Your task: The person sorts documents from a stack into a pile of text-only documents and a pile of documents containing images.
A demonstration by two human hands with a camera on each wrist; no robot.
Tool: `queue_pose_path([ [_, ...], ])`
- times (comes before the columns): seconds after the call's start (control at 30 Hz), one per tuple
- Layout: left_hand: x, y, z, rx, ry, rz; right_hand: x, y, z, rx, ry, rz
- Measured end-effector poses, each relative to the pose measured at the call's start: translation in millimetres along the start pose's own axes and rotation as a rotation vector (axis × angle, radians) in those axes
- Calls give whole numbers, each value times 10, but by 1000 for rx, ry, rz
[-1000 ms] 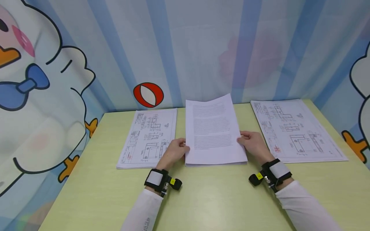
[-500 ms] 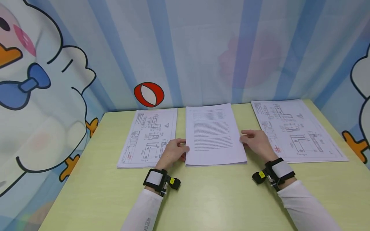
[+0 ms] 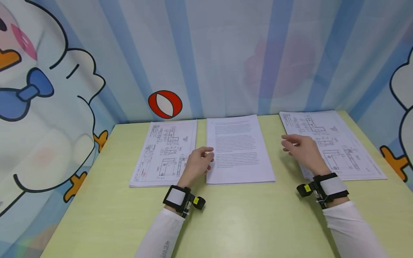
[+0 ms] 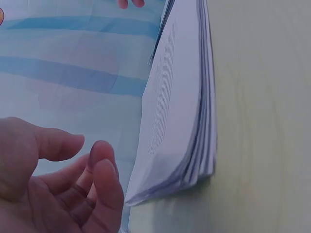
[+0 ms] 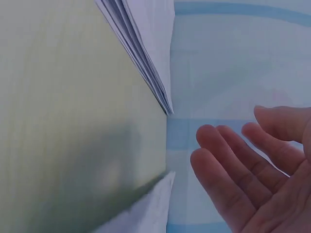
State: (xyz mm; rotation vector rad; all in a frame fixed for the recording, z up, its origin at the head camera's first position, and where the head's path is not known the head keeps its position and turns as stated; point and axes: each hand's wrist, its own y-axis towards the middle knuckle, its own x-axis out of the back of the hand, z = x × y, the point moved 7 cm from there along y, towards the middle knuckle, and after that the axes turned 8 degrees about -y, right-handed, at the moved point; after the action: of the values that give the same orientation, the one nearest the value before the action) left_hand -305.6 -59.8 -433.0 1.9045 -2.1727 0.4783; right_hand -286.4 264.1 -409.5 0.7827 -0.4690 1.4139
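Observation:
A stack of text-printed paper (image 3: 237, 150) lies flat in the middle of the table, its sheet edges slightly fanned in the left wrist view. My left hand (image 3: 198, 161) hovers at its left edge, fingers loosely bent and holding nothing. In the left wrist view, a gap shows between that thumb and the fingers (image 4: 104, 179). My right hand (image 3: 304, 150) is raised over the left side of the right-hand stack of drawings (image 3: 345, 157), away from the text pages. Its fingers (image 5: 228, 184) are relaxed, with nothing between them and the thumb.
Another stack of technical drawings (image 3: 155, 154) lies left of the text pages, a narrow strip of table between them. The pale yellow table (image 3: 238, 222) ends at a blue striped curtain (image 3: 226, 64) behind the papers. Both wrists wear straps with small cameras.
The lifted top of the text pages has come down flat onto the stack. My right hand has let go and moved right; my left hand has released the edge and risen slightly.

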Motion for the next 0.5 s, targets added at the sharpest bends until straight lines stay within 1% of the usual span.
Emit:
queue_pose_path([
  [0.13,-176,1,-98,-46,-33,61,198,-18,-73,2,-43,-53],
  [0.27,-388,17,-212,-84,-79,133,408,-38,-154,-7,-87,-99],
  [0.4,-630,28,-359,-123,-109,181,549,-63,-251,-29,-128,-86],
  [0.5,-832,37,-464,-137,-116,204,608,-77,-353,-68,-150,-53],
])
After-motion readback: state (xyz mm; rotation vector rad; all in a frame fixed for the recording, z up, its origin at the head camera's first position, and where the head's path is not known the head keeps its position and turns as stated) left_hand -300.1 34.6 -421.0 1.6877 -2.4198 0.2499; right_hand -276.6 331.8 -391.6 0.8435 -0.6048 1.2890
